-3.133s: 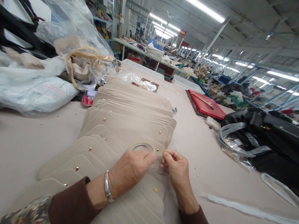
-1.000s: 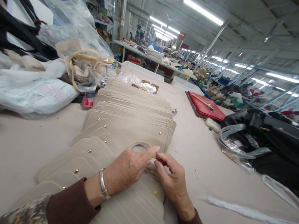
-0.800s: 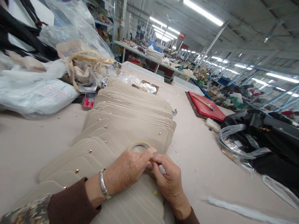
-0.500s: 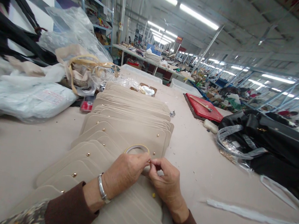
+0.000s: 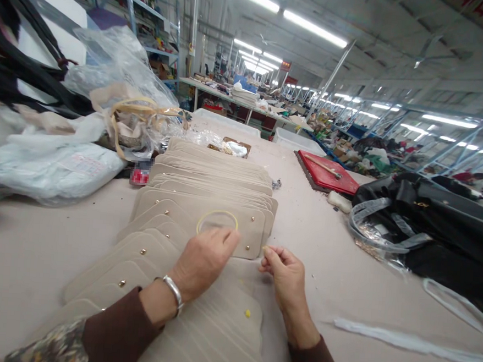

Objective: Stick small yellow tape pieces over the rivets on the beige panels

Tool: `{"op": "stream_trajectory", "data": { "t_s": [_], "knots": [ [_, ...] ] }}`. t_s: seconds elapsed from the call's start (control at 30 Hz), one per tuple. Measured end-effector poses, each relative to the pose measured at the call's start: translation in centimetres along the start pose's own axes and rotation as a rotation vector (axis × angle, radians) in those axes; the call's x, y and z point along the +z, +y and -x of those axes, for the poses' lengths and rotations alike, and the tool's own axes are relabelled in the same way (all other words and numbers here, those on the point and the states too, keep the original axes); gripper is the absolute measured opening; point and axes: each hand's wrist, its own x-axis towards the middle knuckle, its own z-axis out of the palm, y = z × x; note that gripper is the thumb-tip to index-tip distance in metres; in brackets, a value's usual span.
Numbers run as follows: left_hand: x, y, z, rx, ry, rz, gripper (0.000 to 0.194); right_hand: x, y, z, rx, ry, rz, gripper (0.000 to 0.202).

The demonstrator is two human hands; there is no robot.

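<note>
My left hand is closed on a thin roll of tape, a narrow ring with a yellow edge. It hovers over a long, overlapping row of beige panels with rounded corners and small gold studs. To the right, apart from it, my right hand has thumb and forefinger pinched together. A tiny yellowish bit shows at those fingertips. One small yellow scrap lies on the panels below and between my hands.
Plastic-wrapped bundles crowd the table's left side. On the right are a red board with a hammer on it, a black bag and a white strip. White trays stand at the far edge.
My hands have parted: the right moved right, away from the left. The tape roll, in my left hand, has shifted slightly up and left.
</note>
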Motion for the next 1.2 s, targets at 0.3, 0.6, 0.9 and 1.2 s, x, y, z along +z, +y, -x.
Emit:
{"op": "stream_trajectory", "data": {
  "t_s": [0.3,0.6,0.9,1.2],
  "knots": [
    [1.5,-1.6,-1.1,-0.056,-0.299,-0.122,0.014,-0.2,0.8,0.1,0.01,-0.168,0.199,0.037],
    [1.6,-1.3,0.1,0.102,-0.246,-0.006,0.011,-0.3,0.5,0.3,0.036,-0.229,0.381,0.033],
    [1.0,-0.6,1.4,0.08,-0.32,-0.008,0.012,-0.6,0.2,0.3,0.083,-0.303,0.336,0.028],
    [1.0,-1.0,1.8,0.063,-0.347,0.051,0.014,-0.8,-0.4,1.6,0.053,-0.46,0.659,0.018]
  ]
}}
